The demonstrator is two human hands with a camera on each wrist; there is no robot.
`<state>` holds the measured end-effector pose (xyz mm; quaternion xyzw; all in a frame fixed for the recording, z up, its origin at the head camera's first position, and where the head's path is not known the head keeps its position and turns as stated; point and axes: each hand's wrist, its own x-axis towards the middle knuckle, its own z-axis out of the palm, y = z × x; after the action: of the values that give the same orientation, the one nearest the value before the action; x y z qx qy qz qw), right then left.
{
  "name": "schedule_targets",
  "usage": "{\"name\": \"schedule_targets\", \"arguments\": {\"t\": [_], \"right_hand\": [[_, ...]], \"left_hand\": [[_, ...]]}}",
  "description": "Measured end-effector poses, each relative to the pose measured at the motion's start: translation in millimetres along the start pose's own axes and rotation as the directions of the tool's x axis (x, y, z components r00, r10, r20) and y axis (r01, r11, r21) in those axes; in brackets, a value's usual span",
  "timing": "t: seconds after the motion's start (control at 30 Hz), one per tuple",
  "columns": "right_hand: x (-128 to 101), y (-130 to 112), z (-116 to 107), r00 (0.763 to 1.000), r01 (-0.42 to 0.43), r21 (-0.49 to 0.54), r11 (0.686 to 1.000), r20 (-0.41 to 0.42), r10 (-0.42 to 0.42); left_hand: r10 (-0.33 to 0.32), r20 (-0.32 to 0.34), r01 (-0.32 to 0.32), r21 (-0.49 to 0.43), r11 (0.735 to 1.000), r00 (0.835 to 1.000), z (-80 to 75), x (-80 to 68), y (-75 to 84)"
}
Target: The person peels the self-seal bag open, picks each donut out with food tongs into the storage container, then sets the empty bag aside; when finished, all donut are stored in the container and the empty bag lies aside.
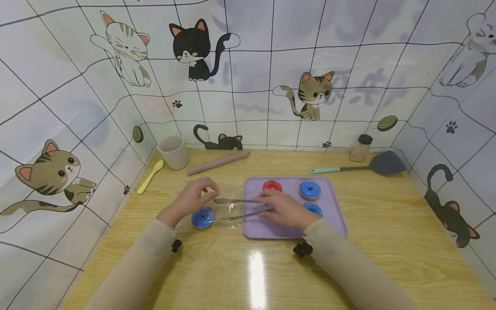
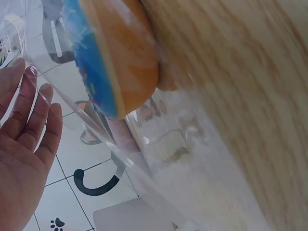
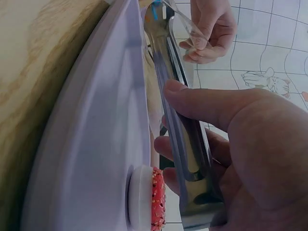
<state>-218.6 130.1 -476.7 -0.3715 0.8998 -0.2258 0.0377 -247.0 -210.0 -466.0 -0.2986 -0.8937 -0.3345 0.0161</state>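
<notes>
My left hand (image 1: 193, 198) pinches the edge of a clear plastic bag (image 1: 229, 189) left of the lilac tray (image 1: 253, 230). A blue-iced donut (image 1: 203, 217) lies on the table just below that hand; the left wrist view shows this donut (image 2: 106, 67) through clear film. With my right hand (image 1: 286, 209) I hold metal tongs (image 3: 180, 130) over the tray, thumb on one side and fingers on the other. The tongs' arms are spread and their tips point left at the bag, one near the blue donut. Whether they hold anything is unclear. A red-iced donut (image 1: 272, 186) sits on the tray.
Two more blue donuts, one at the back (image 1: 310, 189) and one partly hidden (image 1: 313, 209), are on the tray. Behind stand a cup (image 1: 173, 153), a rolling pin (image 1: 218, 162) and a jar (image 1: 361, 148). A yellow spoon (image 1: 150, 177) lies left, a spatula (image 1: 360, 168) right.
</notes>
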Motion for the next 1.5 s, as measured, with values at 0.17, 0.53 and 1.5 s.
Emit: {"name": "schedule_targets", "arguments": {"t": [0.17, 0.53, 1.5], "right_hand": [[11, 0, 4, 0.998, 0.052, 0.03, 0.998, 0.021, -0.052], [22, -4, 8, 0.995, 0.092, 0.087, 0.992, 0.035, -0.095], [-25, -2, -9, 0.998, -0.019, 0.01, 1.0, -0.066, 0.02]], "left_hand": [[0.01, -0.011, -0.01, 0.003, 1.0, 1.0, -0.3, 0.7, 2.4], [0.036, -0.007, -0.036, 0.013, 0.999, 0.999, 2.7, 0.0, 2.2], [0.014, -0.006, -0.014, -0.009, 1.0, 1.0, 0.0, -5.7, -2.5]]}}
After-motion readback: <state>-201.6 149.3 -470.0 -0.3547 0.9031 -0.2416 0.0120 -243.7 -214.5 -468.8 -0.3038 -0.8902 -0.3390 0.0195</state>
